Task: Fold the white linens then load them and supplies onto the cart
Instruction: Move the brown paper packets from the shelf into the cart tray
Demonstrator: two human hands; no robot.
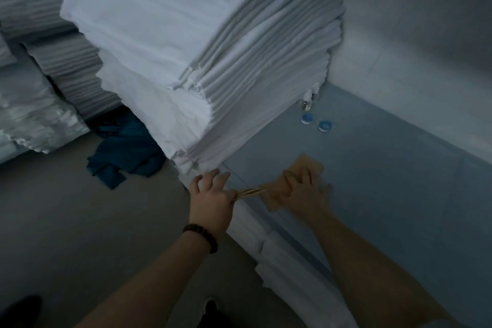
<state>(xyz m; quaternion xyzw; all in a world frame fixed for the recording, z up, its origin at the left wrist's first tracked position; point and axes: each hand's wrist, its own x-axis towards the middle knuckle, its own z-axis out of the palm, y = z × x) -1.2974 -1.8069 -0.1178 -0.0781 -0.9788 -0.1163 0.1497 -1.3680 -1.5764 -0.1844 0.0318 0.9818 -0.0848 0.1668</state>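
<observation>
Linens (186,61) sitting stacked just beyond both hands. Left hand (213,196) pinching tan sheet (270,194) by its edge; right hand (303,192) pressing flat on it, fingers spread. Probably gathering supplies; next move is calling for lifting it clear.

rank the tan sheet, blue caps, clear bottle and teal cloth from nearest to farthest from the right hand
1. tan sheet, under the right hand, touching it.
2. blue caps, beyond it on the blue surface.
3. clear bottle, just behind the caps, against the linen stack.
4. teal cloth, far left on the floor.
</observation>
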